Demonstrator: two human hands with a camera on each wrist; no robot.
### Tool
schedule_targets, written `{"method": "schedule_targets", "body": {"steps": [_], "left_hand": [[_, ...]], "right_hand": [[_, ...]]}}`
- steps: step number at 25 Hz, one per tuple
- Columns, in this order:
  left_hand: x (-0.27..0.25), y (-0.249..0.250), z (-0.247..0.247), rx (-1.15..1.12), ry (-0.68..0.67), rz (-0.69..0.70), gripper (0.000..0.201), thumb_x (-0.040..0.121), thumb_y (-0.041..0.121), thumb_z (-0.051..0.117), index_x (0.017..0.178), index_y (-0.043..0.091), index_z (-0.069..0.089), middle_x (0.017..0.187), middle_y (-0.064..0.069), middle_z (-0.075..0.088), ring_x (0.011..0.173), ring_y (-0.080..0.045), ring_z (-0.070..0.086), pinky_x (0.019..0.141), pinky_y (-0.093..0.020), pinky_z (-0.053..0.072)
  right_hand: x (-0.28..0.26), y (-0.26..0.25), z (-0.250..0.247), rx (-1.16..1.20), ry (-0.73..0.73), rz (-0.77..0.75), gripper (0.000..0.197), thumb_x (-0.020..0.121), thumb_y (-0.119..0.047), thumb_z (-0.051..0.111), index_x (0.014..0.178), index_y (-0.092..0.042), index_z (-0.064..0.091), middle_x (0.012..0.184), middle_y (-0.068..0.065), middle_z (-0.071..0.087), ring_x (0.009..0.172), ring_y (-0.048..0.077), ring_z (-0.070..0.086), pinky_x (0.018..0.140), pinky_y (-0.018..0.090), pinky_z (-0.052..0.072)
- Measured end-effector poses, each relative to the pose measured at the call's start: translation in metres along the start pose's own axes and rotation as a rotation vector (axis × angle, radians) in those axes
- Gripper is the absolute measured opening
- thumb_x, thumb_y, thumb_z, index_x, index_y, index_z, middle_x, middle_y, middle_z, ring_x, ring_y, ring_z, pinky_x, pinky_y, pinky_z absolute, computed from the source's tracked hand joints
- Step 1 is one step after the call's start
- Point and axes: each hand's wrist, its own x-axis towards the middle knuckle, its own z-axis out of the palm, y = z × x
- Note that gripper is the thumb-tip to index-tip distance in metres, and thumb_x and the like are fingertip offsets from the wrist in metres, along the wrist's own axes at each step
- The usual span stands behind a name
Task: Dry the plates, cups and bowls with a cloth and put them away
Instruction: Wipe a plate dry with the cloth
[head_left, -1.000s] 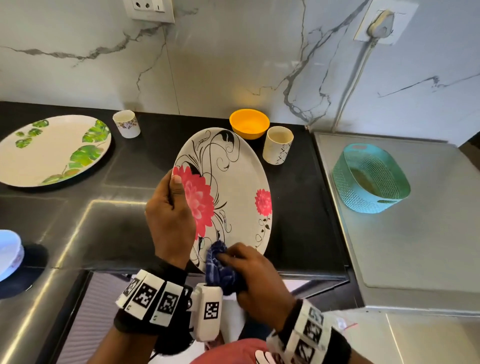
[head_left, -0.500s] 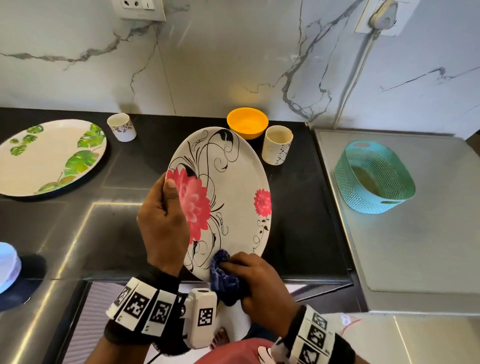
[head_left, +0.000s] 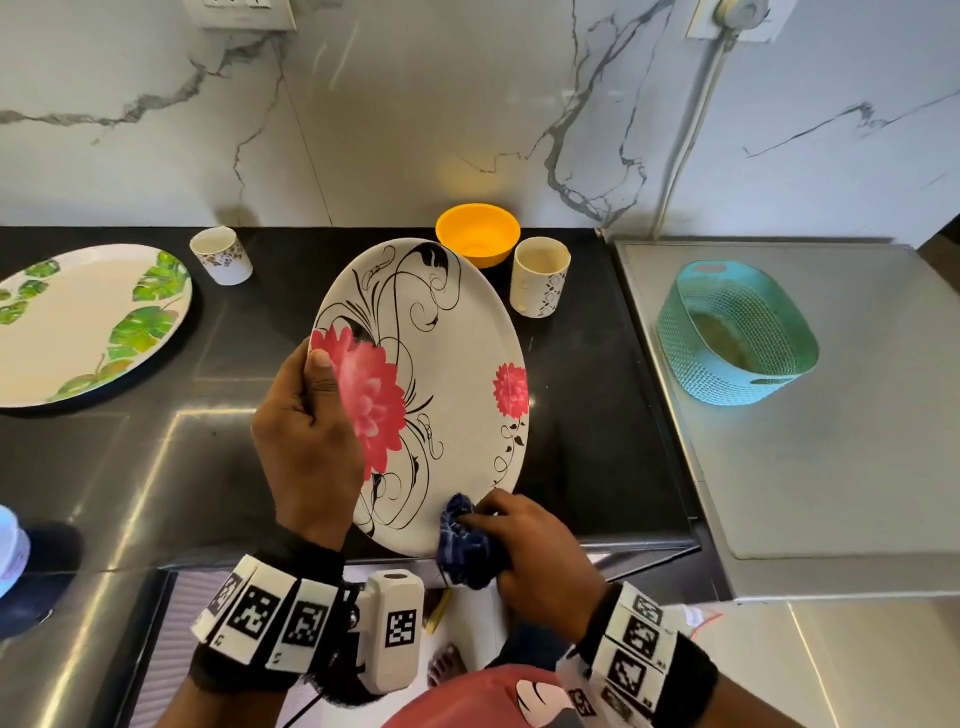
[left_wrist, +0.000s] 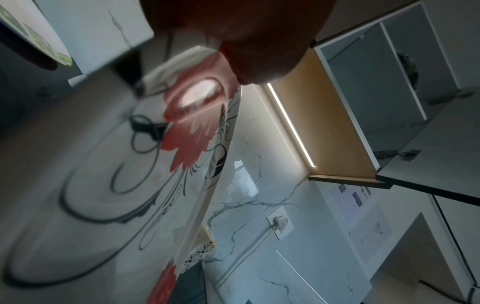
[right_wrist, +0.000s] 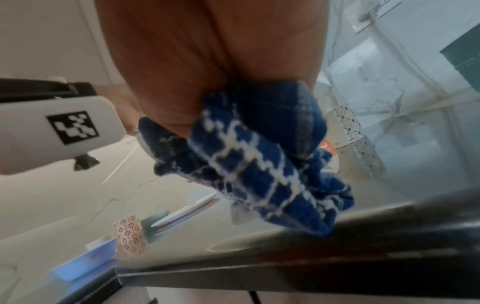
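Drying step in hand: the flowered plate (head_left: 436, 384) was held tilted above the black counter (head_left: 597, 415), gripped at its rim by the left hand (head_left: 306, 441), its lower edge rubbed with the blue checked cloth (head_left: 465, 545) bunched in the right hand (head_left: 540, 556); judged next, the wipe would be carried round the remaining face.

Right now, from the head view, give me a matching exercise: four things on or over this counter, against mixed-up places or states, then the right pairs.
Things:
1. flowered plate
2. blue cloth
3. yellow bowl
4. teal basket

Places or states:
A. on the steel surface at the right
B. bunched in the right hand
C. by the wall, behind the held plate
D. held tilted by the left hand

Pairs: 1-D, 2-B, 3-C, 4-A
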Motion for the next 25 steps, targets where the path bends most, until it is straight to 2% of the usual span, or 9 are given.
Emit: {"method": "schedule_targets", "body": {"steps": [2,4,6,8,12,17,20,22,25], "left_hand": [[-0.005,0.003,-0.002,-0.002,-0.017,0.020,0.037,0.105,0.019,0.041,0.108,-0.011,0.062,0.080,-0.011,0.061,0.062,-0.004,0.054,0.055,-0.002,0.038],[-0.008,0.003,-0.003,-0.006,-0.028,0.046,0.037,0.105,0.019,0.041,0.107,-0.012,0.062,0.084,-0.024,0.063,0.068,-0.011,0.051,0.056,-0.002,0.038],[-0.007,0.004,-0.002,-0.026,-0.013,0.048,0.037,0.105,0.023,0.042,0.112,-0.006,0.064,0.088,-0.017,0.065,0.066,-0.004,0.057,0.059,-0.004,0.042],[-0.005,0.003,-0.003,-0.026,-0.011,0.050,0.037,0.105,0.028,0.042,0.114,0.000,0.065,0.091,-0.011,0.068,0.074,-0.008,0.065,0.061,-0.007,0.047],[-0.007,-0.003,-0.013,0.003,0.006,0.016,0.035,0.104,0.025,0.042,0.110,0.000,0.066,0.080,0.002,0.066,0.070,-0.001,0.064,0.057,-0.006,0.045],[-0.009,-0.004,-0.014,0.018,-0.019,0.061,0.036,0.104,0.021,0.042,0.109,-0.006,0.065,0.083,-0.001,0.060,0.065,0.012,0.055,0.058,-0.002,0.040],[-0.008,-0.010,-0.016,0.037,0.000,0.039,0.033,0.105,0.022,0.042,0.112,0.000,0.065,0.086,0.000,0.063,0.070,0.015,0.057,0.060,-0.002,0.042],[-0.006,-0.017,-0.023,0.056,0.008,0.005,0.032,0.105,0.024,0.042,0.110,0.003,0.065,0.081,0.004,0.062,0.069,0.014,0.058,0.058,-0.002,0.043],[-0.006,-0.022,-0.029,0.065,-0.015,0.005,0.032,0.104,0.030,0.043,0.107,0.009,0.066,0.083,-0.001,0.066,0.067,0.003,0.060,0.058,-0.007,0.046]], "right_hand": [[0.012,0.016,-0.005,-0.078,-0.002,0.066,0.051,0.087,-0.011,0.057,0.136,-0.024,0.053,0.126,-0.004,0.050,0.117,0.016,0.046,0.100,0.028,0.042],[0.027,0.034,-0.011,-0.079,0.027,0.164,0.047,0.084,-0.010,0.058,0.130,-0.022,0.059,0.120,-0.002,0.052,0.111,0.021,0.051,0.091,0.028,0.047],[0.029,0.034,-0.014,-0.090,0.023,0.172,0.042,0.084,-0.009,0.058,0.125,-0.019,0.063,0.118,0.000,0.053,0.108,0.022,0.053,0.089,0.029,0.048],[0.017,0.019,-0.007,-0.083,-0.036,0.094,0.042,0.087,-0.011,0.059,0.128,-0.018,0.061,0.122,0.000,0.052,0.111,0.020,0.051,0.096,0.031,0.046],[0.001,0.005,-0.004,-0.092,-0.037,0.046,0.041,0.088,-0.014,0.058,0.128,-0.020,0.061,0.120,-0.001,0.054,0.110,0.020,0.050,0.094,0.035,0.047],[0.041,0.037,-0.022,-0.270,0.026,0.216,0.027,0.080,-0.010,0.054,0.104,-0.011,0.068,0.108,0.004,0.058,0.099,0.027,0.057,0.077,0.035,0.051],[0.019,0.018,-0.008,-0.231,-0.047,0.085,0.033,0.087,-0.014,0.057,0.120,-0.014,0.065,0.117,0.001,0.055,0.108,0.022,0.053,0.090,0.030,0.048],[-0.001,0.006,-0.002,-0.209,-0.083,0.025,0.039,0.091,-0.017,0.057,0.129,-0.017,0.059,0.122,-0.001,0.053,0.112,0.019,0.049,0.096,0.030,0.045],[0.022,0.019,-0.017,-0.319,-0.041,0.091,0.030,0.085,-0.013,0.055,0.114,-0.013,0.066,0.112,0.003,0.057,0.104,0.025,0.056,0.081,0.032,0.047]]}}
